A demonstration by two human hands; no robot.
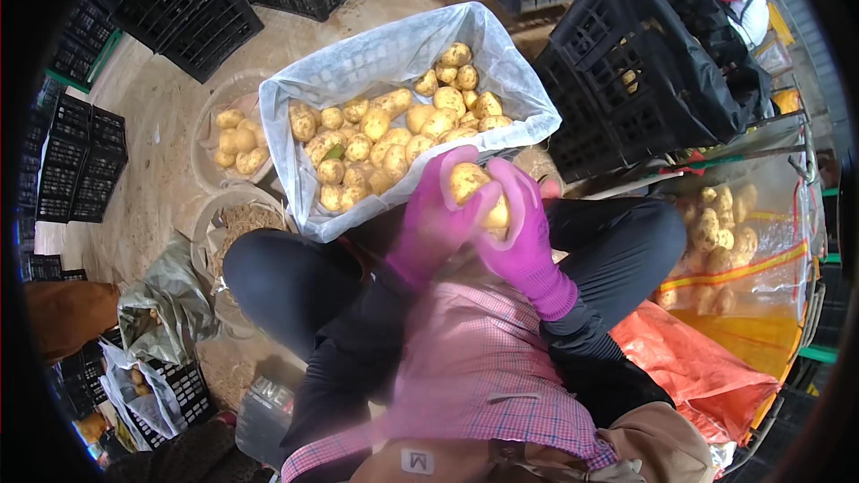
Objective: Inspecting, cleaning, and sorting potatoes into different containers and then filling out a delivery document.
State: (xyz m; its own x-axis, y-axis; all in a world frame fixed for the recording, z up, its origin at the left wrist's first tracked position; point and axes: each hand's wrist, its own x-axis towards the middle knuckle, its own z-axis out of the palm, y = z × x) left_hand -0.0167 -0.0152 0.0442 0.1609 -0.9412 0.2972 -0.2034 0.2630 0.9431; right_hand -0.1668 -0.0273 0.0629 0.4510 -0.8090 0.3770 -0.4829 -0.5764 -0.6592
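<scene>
Purple gloves with pale coated fingers cover both hands, held close together above my lap. My left hand (pixel 436 215) is slightly blurred and curls around a yellow potato (pixel 468 182). Beside it, my right hand (pixel 520 235) grips another potato (pixel 496 216), partly hidden by the fingers. Just beyond the hands is a crate lined with a white sheet (pixel 402 60). Many soil-specked potatoes (pixel 392 141) lie inside it, piled higher at the right end, with a green leaf (pixel 335 151) among them.
Left of the lined crate stand a basin of potatoes (pixel 236 141) and a basin of brown debris (pixel 245 225). Black crates (pixel 178 13) are stacked at the far left. A black-draped crate (pixel 624 74) stands right, above a clear bag of potatoes (pixel 725 235). Another person (pixel 745 7) is at upper right.
</scene>
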